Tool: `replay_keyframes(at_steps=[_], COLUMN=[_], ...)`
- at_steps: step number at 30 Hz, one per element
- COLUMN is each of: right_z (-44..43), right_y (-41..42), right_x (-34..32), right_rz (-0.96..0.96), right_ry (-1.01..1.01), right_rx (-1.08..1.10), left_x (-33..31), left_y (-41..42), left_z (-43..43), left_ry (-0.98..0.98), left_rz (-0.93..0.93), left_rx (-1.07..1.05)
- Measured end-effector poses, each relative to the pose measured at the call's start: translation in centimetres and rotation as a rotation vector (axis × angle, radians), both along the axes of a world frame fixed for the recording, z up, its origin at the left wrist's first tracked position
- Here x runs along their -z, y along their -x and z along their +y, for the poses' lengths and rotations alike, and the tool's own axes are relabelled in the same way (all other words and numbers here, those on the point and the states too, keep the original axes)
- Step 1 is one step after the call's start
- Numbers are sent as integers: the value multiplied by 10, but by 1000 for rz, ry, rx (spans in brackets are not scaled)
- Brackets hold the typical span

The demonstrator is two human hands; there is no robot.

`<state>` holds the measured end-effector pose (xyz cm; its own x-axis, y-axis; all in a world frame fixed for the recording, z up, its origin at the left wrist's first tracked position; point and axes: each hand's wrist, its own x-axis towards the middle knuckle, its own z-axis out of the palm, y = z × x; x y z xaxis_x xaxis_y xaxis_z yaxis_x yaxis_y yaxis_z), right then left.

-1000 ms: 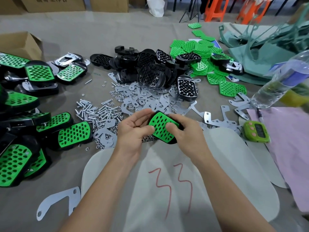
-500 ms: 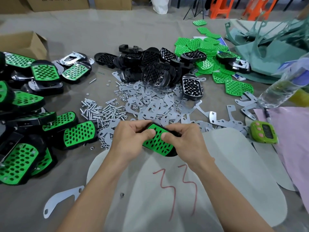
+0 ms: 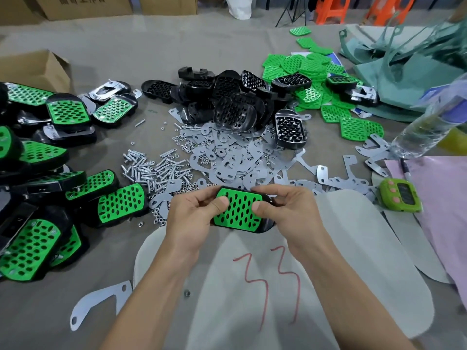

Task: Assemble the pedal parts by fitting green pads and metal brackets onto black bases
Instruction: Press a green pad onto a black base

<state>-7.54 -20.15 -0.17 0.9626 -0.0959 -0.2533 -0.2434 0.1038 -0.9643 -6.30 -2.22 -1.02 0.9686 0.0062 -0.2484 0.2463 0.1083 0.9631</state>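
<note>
Both my hands hold one pedal (image 3: 240,210): a black base with a perforated green pad on its top face, lying crosswise above a white sheet marked "33". My left hand (image 3: 194,218) grips its left end with the thumb pressed on the pad. My right hand (image 3: 285,210) grips the right end, thumb on the pad too. Behind lie a heap of bare black bases (image 3: 232,102), loose green pads (image 3: 308,69) and flat grey metal brackets (image 3: 235,157).
Finished green-and-black pedals (image 3: 50,188) crowd the left side. Screws and nuts (image 3: 154,168) lie scattered left of the brackets. One curved bracket (image 3: 98,301) lies near the front left. A water bottle (image 3: 427,127), a green timer (image 3: 401,195) and pink paper (image 3: 442,198) sit at right; cardboard boxes (image 3: 30,69) at the back.
The pedal has turned from a slanted pose to lying crosswise between my hands, and both thumbs now press on the pad's face. The view has shifted slightly.
</note>
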Motion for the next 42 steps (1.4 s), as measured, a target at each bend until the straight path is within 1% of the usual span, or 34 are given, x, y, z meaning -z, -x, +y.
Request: replay_keyframes(at_steps=[1,3,6,8,10,12,13,14,16,18,20,21,22,24,25,26,27,28,29,32,34,36,38,41,42], right_z=[0,-2,-4,-4,-3,0,3,6,10,10,5,2,1,-2,-3,-3,-3,-1,1,9,11,11,10,7,8], right_y=[0,1,1,-1,-3,-4,-3,-2,0,2,4,4,5,6,5,4,3,3,3,5,7,8,8,8,8], right_x=[-1,-3,-9,-13,-13,-9,-6,-3,1,4,2,2,1,0,-2,-4,-6,-8,-10,-10,-9,-10,-9,-9,-11], right_rz=[-5,-23,-60,-80,-94,-124,-136,-140,-127,-103,-81,-72,-61,-39,-37,-40,-46,-53,-65,-90,-67,-47,-48,-50,-51], right_ry=[7,44,152,233,245,159,108,69,6,-85,-140,-143,-139,-117,-93,-68,-47,-31,-18,-46,-175,-257,-238,-152,-139], right_rx=[-2,-26,-113,-158,-169,-154,-140,-120,-97,-143,-176,-171,-163,-151,-156,-172,-194,-214,-222,-172,-124,-87,-84,-119,-135], left_x=[-1,-6,-15,-17,-17,-15,-15,-14,-11,-9,-6,-5,-3,0,-1,-5,-9,-13,-16,-20,-20,-18,-13,-9,-9], left_y=[0,-3,-8,-9,-9,-5,-2,1,6,11,15,16,17,13,11,10,8,6,4,-1,-2,0,3,3,3], left_z=[3,13,22,21,16,10,7,4,-3,-8,-9,-9,-7,-3,-1,0,0,-1,-1,-4,-7,-10,-9,-2,-1], left_ry=[-4,-51,-185,-319,-402,-398,-361,-281,-75,48,66,30,-53,-330,-439,-462,-414,-317,-235,-148,-31,63,21,-24,-29], left_rz=[-1,-6,-39,-100,-156,-200,-201,-173,-74,10,45,50,36,-53,-108,-146,-151,-129,-101,-74,-44,0,-1,26,40], left_rx=[41,188,438,521,484,348,276,214,107,35,27,39,60,122,173,236,295,329,325,158,20,-45,-38,56,41])
